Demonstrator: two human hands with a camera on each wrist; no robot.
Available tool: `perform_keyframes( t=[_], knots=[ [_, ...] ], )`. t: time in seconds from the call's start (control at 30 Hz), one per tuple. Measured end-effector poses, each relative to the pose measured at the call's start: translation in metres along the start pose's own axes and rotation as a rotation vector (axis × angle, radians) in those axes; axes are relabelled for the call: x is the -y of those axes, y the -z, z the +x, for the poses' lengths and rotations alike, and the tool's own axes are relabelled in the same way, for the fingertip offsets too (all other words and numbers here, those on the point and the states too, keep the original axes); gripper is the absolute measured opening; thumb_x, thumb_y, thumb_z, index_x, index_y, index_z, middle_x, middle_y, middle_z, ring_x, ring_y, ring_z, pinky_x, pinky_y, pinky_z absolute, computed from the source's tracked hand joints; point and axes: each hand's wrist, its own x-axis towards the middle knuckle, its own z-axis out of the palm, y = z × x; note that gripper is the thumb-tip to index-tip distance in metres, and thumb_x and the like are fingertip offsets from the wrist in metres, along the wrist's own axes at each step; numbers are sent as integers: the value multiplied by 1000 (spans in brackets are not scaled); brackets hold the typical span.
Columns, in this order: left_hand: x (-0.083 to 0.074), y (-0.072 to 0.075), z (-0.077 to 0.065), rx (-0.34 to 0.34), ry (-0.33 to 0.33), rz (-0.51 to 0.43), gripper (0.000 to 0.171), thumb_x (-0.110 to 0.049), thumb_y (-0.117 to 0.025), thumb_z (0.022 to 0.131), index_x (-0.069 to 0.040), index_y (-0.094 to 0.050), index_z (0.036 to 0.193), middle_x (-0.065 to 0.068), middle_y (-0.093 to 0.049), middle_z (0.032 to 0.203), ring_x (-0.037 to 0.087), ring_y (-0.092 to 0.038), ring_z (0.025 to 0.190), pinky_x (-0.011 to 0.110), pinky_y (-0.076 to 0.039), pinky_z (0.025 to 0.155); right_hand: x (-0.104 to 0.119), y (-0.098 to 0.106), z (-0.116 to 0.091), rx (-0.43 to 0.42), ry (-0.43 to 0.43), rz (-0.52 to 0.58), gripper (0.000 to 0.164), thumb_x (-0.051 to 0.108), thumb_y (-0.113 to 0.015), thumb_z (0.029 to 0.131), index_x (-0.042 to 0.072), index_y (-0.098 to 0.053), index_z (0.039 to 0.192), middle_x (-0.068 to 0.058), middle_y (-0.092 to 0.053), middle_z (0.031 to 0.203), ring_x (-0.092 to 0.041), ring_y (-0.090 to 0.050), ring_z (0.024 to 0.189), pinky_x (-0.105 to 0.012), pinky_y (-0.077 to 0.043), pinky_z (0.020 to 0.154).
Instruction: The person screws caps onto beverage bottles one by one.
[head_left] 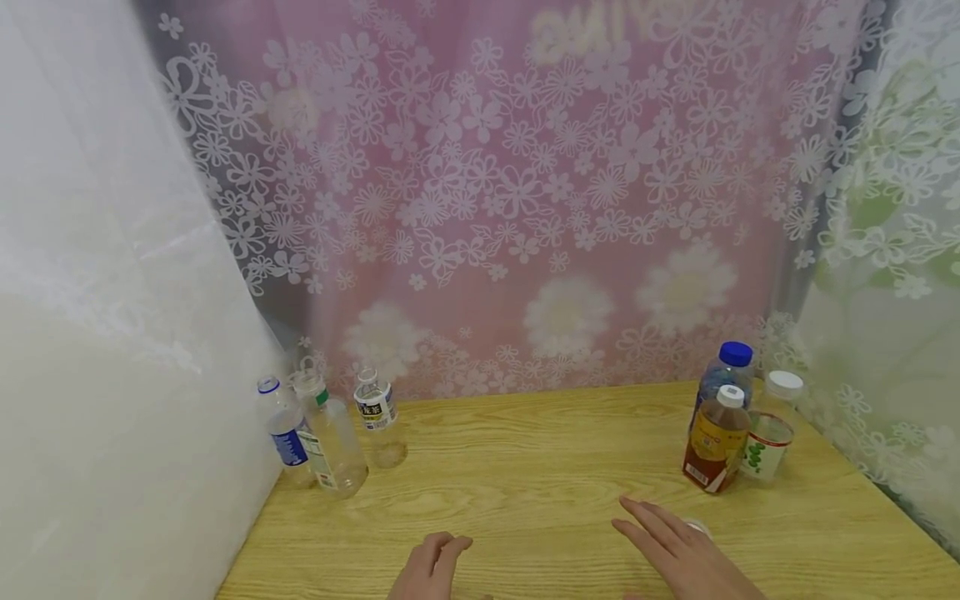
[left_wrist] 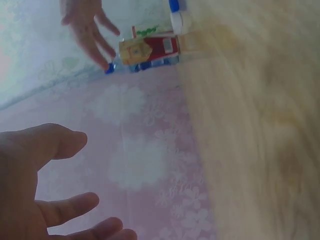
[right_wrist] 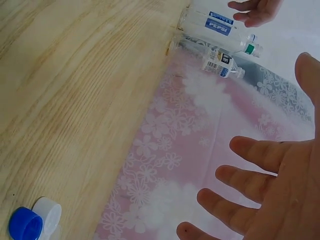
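Both hands hover over the wooden table, holding nothing. My left hand (head_left: 431, 571) is at the front edge of the head view, its fingers spread in the left wrist view. My right hand (head_left: 686, 554) has its fingers extended, nearest a loose white cap (head_left: 697, 527) that it partly hides. A blue cap (right_wrist: 25, 224) lies against the white one in the right wrist view. Beyond the right hand stand a bottle with a yellow-and-red label (head_left: 718, 442), a blue-capped bottle (head_left: 731, 375) and a clear, white-lidded bottle with a green-and-white label (head_left: 771, 433).
Three uncapped clear bottles stand at the table's left: one with a blue Pepsi label (head_left: 288, 446), one with a green neck ring (head_left: 337, 446) and a smaller one with a white-and-black label (head_left: 377, 408). A flowered pink curtain (head_left: 480, 208) hangs behind the table (head_left: 525, 483).
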Motion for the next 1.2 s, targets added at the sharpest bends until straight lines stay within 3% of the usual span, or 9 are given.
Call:
perform_keyframes(
  t=[0.03, 0.13, 0.23, 0.37, 0.5, 0.6, 0.8, 0.97, 1.2],
  knots=[
    [1, 3, 2, -22, 14, 29, 52, -49, -75, 86, -10, -66, 120, 8, -62, 109, 16, -58, 84, 26, -46, 62, 0, -1, -1, 2, 6, -3, 74, 61, -74, 81, 26, -53, 143, 2, -51, 147, -25, -57, 120, -45, -55, 75],
    [3, 10, 5, -169, 81, 161, 60, -45, -86, 73, -11, -66, 118, 8, -62, 107, 14, -57, 80, 26, -45, 58, -3, -2, -2, -2, 31, -11, 78, 62, -74, 80, 26, -50, 145, 2, -50, 149, -24, -57, 121, -40, -56, 80],
    [8, 22, 11, -190, 246, 170, 64, -40, -88, 71, -10, -64, 122, 10, -60, 111, 21, -60, 88, 35, -51, 66, -5, -4, -4, -25, 60, -12, 82, 62, -77, 77, 26, -49, 146, 4, -48, 150, -23, -57, 121, -37, -56, 81],
    [19, 41, 21, -187, 485, 141, 68, -39, -83, 79, -5, -57, 131, 18, -56, 121, 34, -59, 102, 51, -52, 77, -8, -6, -6, -72, 86, -22, 86, 61, -80, 73, 25, -50, 145, 10, -41, 156, -21, -56, 121, -35, -56, 79],
    [38, 56, 30, -256, 627, 121, 77, -38, -80, 83, -1, -45, 141, 24, -46, 132, 43, -50, 117, 60, -48, 86, -10, -8, -7, -97, 91, -25, 87, 61, -81, 72, 24, -50, 144, 14, -33, 159, -19, -53, 122, -34, -56, 78],
    [55, 63, 35, -334, 644, 111, 85, -34, -81, 83, 3, -37, 145, 28, -40, 136, 46, -45, 122, 63, -45, 93, -10, -9, -7, -108, 91, -25, 86, 61, -81, 71, 24, -52, 143, 15, -32, 160, -19, -55, 120, -34, -56, 78],
    [90, 69, 43, -434, 638, 87, 96, -30, -81, 83, 7, -24, 151, 33, -33, 140, 50, -38, 122, 65, -42, 88, -10, -9, -9, -104, 73, -33, 84, 62, -81, 71, 24, -54, 141, 18, -30, 160, -22, -59, 116, -36, -56, 75],
    [115, 62, 50, -485, 668, 74, 103, -32, -82, 82, 6, -19, 154, 34, -32, 140, 52, -38, 121, 63, -41, 82, -12, -8, -12, -105, 49, -43, 84, 62, -81, 71, 25, -54, 141, 17, -34, 159, -20, -59, 117, -37, -56, 77],
    [137, 48, 58, -531, 752, 72, 110, -39, -85, 79, 5, -18, 155, 35, -34, 140, 52, -40, 118, 65, -41, 82, -15, -12, -18, -98, 41, -63, 78, 61, -79, 74, 26, -55, 139, 13, -44, 152, -19, -58, 116, -37, -56, 77]
  ],
)
